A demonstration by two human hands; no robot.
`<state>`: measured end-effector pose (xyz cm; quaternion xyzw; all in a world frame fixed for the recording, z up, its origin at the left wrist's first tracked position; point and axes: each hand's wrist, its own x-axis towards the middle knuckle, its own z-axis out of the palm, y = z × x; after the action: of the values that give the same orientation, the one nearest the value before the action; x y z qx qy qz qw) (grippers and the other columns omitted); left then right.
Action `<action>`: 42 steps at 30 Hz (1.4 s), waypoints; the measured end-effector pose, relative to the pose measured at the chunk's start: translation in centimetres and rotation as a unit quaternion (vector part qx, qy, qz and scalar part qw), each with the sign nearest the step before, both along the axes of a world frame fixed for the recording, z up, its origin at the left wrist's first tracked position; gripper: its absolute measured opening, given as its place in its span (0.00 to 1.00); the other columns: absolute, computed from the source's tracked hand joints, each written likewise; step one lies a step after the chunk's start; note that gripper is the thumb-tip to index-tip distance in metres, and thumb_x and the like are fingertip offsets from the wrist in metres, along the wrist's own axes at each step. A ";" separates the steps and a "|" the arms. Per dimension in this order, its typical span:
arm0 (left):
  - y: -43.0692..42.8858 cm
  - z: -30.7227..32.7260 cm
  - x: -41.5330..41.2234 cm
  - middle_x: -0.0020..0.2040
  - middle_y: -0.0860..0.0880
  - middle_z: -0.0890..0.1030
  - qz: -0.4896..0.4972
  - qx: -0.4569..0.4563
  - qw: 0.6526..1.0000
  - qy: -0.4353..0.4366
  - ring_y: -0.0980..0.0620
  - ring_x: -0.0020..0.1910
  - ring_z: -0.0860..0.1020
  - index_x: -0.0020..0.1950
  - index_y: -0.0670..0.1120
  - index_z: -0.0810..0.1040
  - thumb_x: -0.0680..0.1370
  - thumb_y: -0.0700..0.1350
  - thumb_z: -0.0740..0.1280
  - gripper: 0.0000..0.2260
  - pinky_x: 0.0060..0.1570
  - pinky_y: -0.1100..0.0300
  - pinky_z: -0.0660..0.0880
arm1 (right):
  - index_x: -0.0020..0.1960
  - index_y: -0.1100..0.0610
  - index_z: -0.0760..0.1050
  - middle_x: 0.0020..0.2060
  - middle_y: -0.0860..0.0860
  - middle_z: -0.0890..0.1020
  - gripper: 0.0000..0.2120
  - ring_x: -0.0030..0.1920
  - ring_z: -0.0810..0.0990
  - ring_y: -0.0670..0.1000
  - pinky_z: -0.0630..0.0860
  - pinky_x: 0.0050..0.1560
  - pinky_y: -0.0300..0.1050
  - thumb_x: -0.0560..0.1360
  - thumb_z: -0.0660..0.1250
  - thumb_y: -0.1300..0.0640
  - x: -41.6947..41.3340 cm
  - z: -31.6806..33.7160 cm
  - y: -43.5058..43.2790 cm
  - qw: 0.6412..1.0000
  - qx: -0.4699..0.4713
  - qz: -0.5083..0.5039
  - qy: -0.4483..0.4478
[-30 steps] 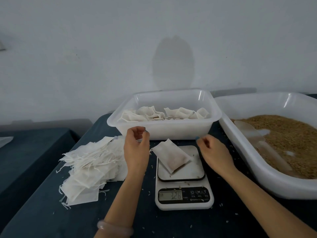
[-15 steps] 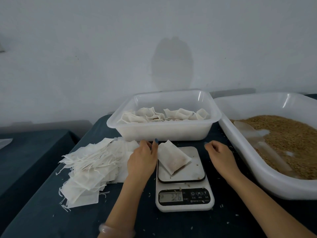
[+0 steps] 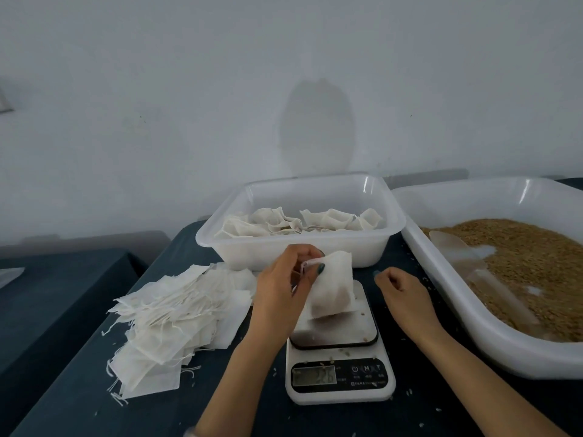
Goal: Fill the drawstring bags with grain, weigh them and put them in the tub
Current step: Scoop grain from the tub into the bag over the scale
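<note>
Since 0.5 s ago: filled bag (image 3: 331, 285) up off scale (image 3: 339, 367) plate, now hanging tilted from left hand (image 3: 280, 288). Fingers (image 3: 315, 272) pinch its top edge. Bag's lower edge below fingers, over plate; contact unclear. Tub (image 3: 315, 250) holding filled bags just beyond fingers. Empty-bag pile (image 3: 170, 320) left of them on tabletop (image 3: 79, 389). Right hand (image 3: 403, 294) right of scale, its fingers loosely curled, holding nothing.
</note>
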<state>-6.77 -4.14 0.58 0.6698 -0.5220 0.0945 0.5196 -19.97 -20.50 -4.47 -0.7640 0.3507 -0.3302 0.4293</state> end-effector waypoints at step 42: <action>7.7 2.4 14.7 0.63 0.35 0.75 0.412 0.404 0.815 0.042 0.36 0.61 0.74 0.65 0.35 0.70 0.82 0.53 0.60 0.22 0.59 0.47 0.72 | 0.35 0.50 0.72 0.28 0.49 0.76 0.15 0.30 0.76 0.46 0.69 0.31 0.45 0.79 0.63 0.48 0.0 -0.2 1.1 0.997 -0.071 0.014 -0.001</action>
<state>7.91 3.53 3.00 0.9754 -0.1657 0.0516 0.1360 -20.01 -19.42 -4.68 -0.7972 0.3150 -0.3487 0.3790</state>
